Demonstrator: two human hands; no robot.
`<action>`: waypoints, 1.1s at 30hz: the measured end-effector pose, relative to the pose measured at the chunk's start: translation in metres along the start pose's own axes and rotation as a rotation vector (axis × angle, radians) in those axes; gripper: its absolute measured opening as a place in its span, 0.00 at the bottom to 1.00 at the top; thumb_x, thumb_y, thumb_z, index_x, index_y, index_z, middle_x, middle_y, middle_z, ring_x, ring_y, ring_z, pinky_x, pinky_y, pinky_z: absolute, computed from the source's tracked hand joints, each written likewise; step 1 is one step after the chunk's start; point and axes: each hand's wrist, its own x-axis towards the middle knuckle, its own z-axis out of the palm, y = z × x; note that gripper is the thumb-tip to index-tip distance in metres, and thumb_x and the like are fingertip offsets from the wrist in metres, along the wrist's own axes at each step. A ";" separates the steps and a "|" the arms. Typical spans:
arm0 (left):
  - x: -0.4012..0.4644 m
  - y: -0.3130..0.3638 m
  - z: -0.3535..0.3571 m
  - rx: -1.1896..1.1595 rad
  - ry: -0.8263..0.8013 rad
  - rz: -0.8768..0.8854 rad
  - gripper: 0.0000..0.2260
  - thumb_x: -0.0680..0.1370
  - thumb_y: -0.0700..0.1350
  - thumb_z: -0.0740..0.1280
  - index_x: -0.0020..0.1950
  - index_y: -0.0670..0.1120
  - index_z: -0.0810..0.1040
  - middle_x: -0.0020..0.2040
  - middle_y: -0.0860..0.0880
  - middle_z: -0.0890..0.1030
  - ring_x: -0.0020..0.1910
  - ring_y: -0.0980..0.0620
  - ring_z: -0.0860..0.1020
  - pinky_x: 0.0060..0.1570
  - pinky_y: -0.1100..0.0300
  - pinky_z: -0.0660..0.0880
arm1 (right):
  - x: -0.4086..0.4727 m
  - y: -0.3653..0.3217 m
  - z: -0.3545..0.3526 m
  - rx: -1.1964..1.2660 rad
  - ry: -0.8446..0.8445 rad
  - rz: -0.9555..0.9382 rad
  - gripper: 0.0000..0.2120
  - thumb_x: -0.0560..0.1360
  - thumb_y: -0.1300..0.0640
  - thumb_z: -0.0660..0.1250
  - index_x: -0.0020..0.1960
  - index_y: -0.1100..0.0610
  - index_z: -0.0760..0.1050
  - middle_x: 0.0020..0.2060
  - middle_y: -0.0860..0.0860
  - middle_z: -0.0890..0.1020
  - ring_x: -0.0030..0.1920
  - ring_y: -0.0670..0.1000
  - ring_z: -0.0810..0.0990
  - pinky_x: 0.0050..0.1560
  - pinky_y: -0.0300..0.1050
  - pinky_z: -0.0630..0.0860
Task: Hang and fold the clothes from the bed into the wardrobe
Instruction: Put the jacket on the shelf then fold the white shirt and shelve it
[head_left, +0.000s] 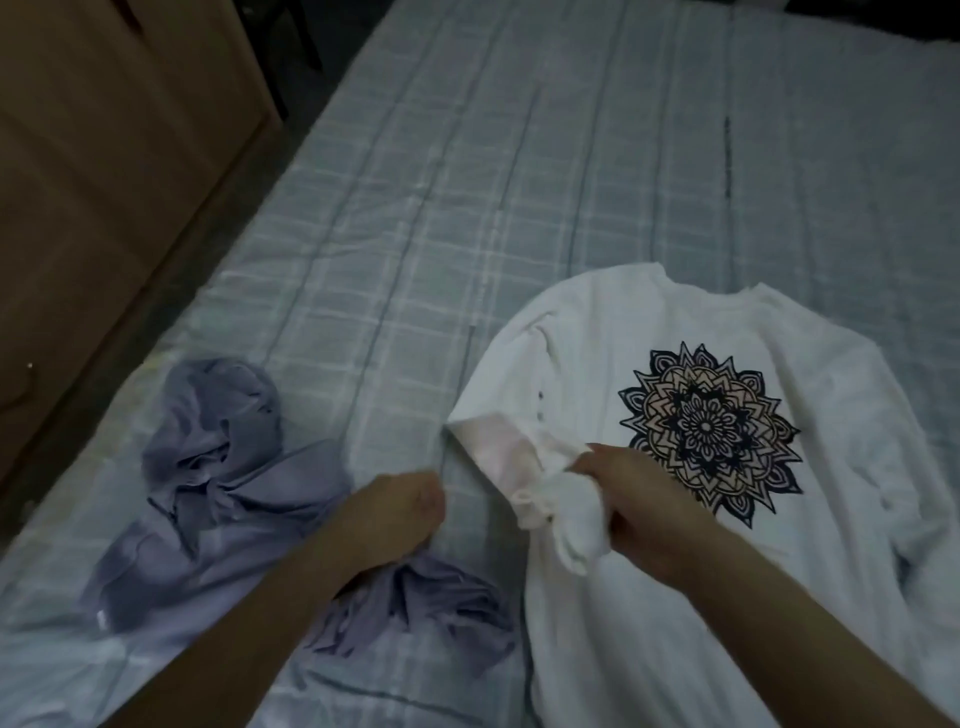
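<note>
Head view: right hand (639, 509) is pinching limp, light white shirt (649, 649) by its sleeve (498, 447); left hand (400, 512), grip unclear; shoulders likely hold better.

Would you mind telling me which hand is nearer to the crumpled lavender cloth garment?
Left. The left hand is curled at the right edge of the lavender garment; the right hand is farther right, gripping the white mandala-print shirt.
</note>
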 end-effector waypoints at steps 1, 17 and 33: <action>0.007 0.008 0.000 -0.120 0.151 0.025 0.09 0.75 0.48 0.67 0.54 0.53 0.72 0.46 0.51 0.77 0.43 0.52 0.76 0.44 0.59 0.73 | -0.006 -0.004 -0.013 0.141 -0.102 0.057 0.10 0.71 0.64 0.63 0.48 0.68 0.79 0.41 0.63 0.81 0.42 0.59 0.80 0.47 0.53 0.75; 0.139 0.118 -0.028 0.736 -0.066 0.751 0.20 0.66 0.48 0.61 0.58 0.54 0.68 0.53 0.53 0.76 0.51 0.49 0.76 0.53 0.57 0.67 | -0.020 -0.028 -0.203 -1.026 0.023 0.071 0.25 0.66 0.56 0.74 0.59 0.45 0.70 0.49 0.45 0.78 0.47 0.44 0.78 0.43 0.38 0.74; 0.200 0.144 -0.057 0.431 -0.111 0.485 0.15 0.63 0.65 0.61 0.41 0.59 0.78 0.39 0.61 0.78 0.42 0.61 0.77 0.46 0.63 0.72 | 0.037 0.022 -0.302 -1.285 0.221 0.107 0.31 0.67 0.38 0.72 0.66 0.44 0.67 0.60 0.49 0.71 0.60 0.51 0.72 0.62 0.50 0.70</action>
